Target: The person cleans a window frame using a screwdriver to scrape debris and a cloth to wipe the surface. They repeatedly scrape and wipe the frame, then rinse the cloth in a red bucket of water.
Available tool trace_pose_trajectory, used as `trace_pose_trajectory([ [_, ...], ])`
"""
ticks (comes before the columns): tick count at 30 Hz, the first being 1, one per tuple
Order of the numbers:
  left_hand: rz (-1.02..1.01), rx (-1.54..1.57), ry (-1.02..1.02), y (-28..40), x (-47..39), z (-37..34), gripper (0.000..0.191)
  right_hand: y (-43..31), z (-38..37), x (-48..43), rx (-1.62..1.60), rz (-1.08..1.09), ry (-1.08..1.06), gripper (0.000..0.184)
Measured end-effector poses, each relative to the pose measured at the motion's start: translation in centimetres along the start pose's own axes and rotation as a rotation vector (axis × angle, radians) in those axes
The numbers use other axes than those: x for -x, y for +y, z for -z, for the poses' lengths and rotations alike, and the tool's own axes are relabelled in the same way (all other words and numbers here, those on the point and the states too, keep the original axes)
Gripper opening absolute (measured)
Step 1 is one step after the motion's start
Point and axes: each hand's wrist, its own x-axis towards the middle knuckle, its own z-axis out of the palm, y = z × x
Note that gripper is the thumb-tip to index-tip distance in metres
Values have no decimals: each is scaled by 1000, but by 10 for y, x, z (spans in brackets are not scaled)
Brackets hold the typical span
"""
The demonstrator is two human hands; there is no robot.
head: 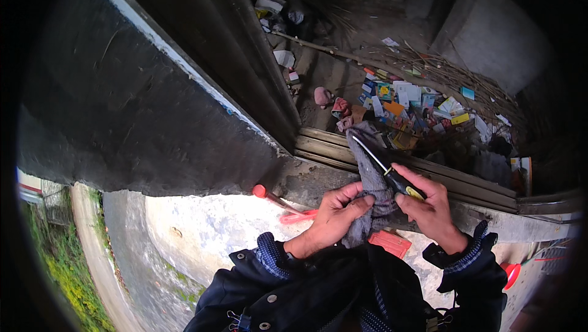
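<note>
My left hand pinches a crumpled grey cloth between thumb and fingers. In my right hand is a screwdriver with a black and yellow handle, its bare metal shaft pointing up and to the left, over the cloth. The right index finger lies along the handle near the shaft. Both hands are in front of a metal window track on a concrete sill. The far end of the cloth reaches over the track.
Beyond the track, boxes and papers litter a dark floor beside a pile of sticks. A dark window frame rises at left. Below the sill are a red-ended handle, a red stool and a red basin.
</note>
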Motion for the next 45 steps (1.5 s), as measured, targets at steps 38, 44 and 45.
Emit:
trace_pose_trajectory([
  [38,-116,-606,742,-9,-9,55,37,-67,4,-40,833,118,-323,50],
  [44,-103,-693,810,-9,-18,48,43,-66,-7,-46,1034,117,-404,51],
  [45,-60,-685,784,-8,-20,49,43,-68,-4,-48,1056,-35,-473,51],
])
